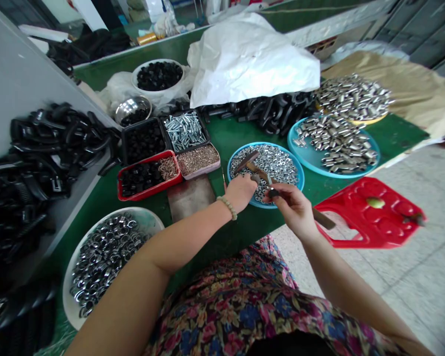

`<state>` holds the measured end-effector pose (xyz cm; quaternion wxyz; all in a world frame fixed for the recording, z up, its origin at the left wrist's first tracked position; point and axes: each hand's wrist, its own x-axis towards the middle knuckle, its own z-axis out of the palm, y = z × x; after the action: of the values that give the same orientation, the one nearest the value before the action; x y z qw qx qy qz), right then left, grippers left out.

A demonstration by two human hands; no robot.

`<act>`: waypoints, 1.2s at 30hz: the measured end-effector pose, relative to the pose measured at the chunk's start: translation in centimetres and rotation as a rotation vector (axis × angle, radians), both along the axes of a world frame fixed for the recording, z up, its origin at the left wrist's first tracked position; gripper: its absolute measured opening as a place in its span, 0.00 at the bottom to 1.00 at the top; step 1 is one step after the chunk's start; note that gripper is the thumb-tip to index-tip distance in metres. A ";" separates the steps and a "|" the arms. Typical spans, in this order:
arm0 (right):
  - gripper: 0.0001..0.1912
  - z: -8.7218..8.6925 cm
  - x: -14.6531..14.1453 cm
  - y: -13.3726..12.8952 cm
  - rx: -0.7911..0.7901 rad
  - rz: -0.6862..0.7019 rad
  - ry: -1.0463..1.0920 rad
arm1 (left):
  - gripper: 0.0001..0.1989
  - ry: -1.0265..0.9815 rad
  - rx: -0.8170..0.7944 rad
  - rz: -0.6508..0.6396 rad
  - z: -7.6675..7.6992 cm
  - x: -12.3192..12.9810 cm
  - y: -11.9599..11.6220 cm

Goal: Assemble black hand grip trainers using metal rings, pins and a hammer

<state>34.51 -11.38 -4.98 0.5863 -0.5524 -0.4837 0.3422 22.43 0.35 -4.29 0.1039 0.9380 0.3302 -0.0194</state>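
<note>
My left hand (241,192), a beaded bracelet at its wrist, reaches over a blue plate of small metal nuts (282,165). Its fingers are closed at the plate's near side; what they hold, if anything, I cannot make out. My right hand (295,207) pinches a small black part (272,193) at its fingertips, just right of the left hand. A hammer (261,173) lies across the plate with its head over the nuts. Its wooden handle runs behind the right hand and comes out to the lower right; whether the palm grips it is hidden.
Left stand a red tray (175,181) of black parts, a box of metal screws (185,129), a flat metal plate (191,198) and a white bowl (71,296) of metal rings. Right are a blue tray (374,148) of metal sleeves and a red plastic tray (374,232) past the table edge.
</note>
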 end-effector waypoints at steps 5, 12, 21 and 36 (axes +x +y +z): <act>0.09 -0.4 -1.2 0.5 0.020 0.077 0.074 | 0.15 0.001 -0.037 -0.016 0.1 -0.5 0.2; 0.10 0.0 -2.3 1.0 0.057 0.111 0.053 | 0.12 -0.106 -0.120 0.035 -0.8 -0.5 0.6; 0.10 1.0 -4.3 0.0 0.062 0.240 0.077 | 0.04 -1.034 -1.006 0.518 2.3 -6.1 0.1; 0.13 4.9 -7.8 3.7 -0.131 0.869 -0.303 | 0.18 -0.940 -1.434 0.664 4.4 -17.9 -2.1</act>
<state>26.74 -7.71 -0.04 0.2751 -0.3781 -0.7281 0.5013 4.54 -1.79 0.15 0.7844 0.4173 0.4155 0.1948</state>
